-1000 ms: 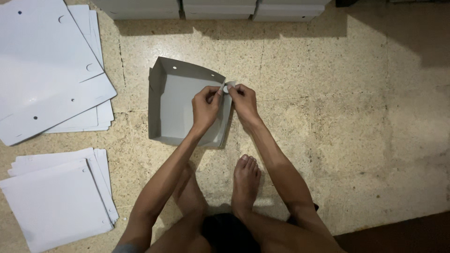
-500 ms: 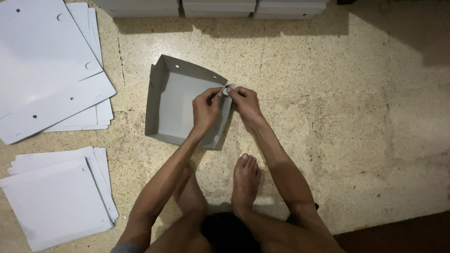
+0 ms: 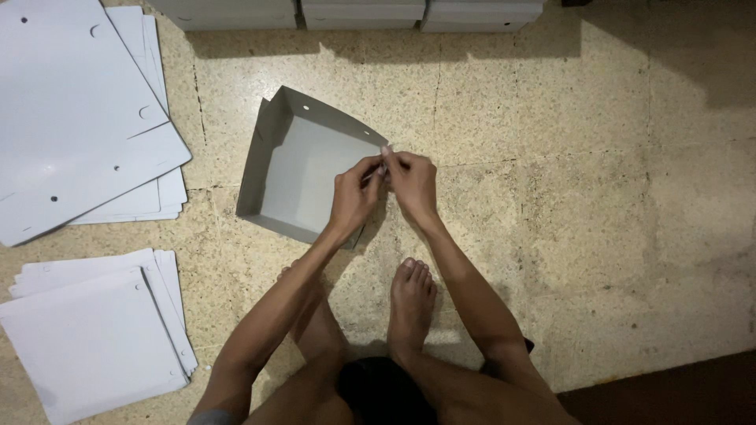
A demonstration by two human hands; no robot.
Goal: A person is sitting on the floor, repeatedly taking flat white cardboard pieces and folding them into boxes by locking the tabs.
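Left hand [image 3: 353,195] and right hand [image 3: 413,182] both pinch the right-hand corner of the half-folded grey box [image 3: 303,169] on the floor [image 3: 551,197]; uneven pull could likely crease or tear that corner.

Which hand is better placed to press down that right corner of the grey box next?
Probably the right hand: it sits outside the half-folded grey box, its fingers already pinching the corner. The left hand reaches in over the box wall.
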